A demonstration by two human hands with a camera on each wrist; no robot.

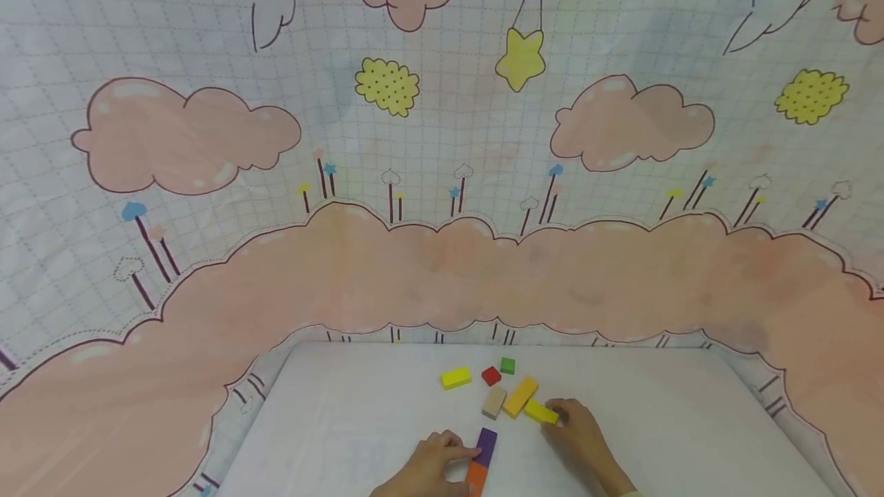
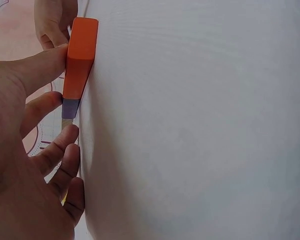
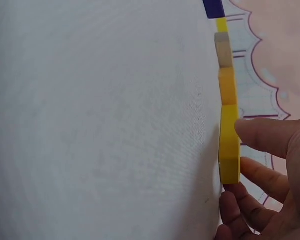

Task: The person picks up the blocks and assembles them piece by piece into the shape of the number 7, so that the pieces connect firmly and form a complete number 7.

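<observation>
A purple block [image 1: 487, 443] and an orange block [image 1: 476, 478] lie end to end on the white table. My left hand [image 1: 431, 466] is at their left side, index fingertip against the purple one and thumb against the orange one. In the left wrist view, its other fingers are loosely bent beside the orange block [image 2: 83, 45]. My right hand [image 1: 580, 436] pinches the right end of a yellow block [image 1: 539, 411] between thumb and fingers. That block's other end meets an amber block [image 1: 521, 396], which slants beside a tan block [image 1: 494, 403].
Farther back on the table [image 1: 331, 420] lie another yellow block [image 1: 456, 378], a red block [image 1: 491, 376] and a green block [image 1: 507, 366]. Behind the table hangs a cloth [image 1: 470, 274] printed with clouds and stars.
</observation>
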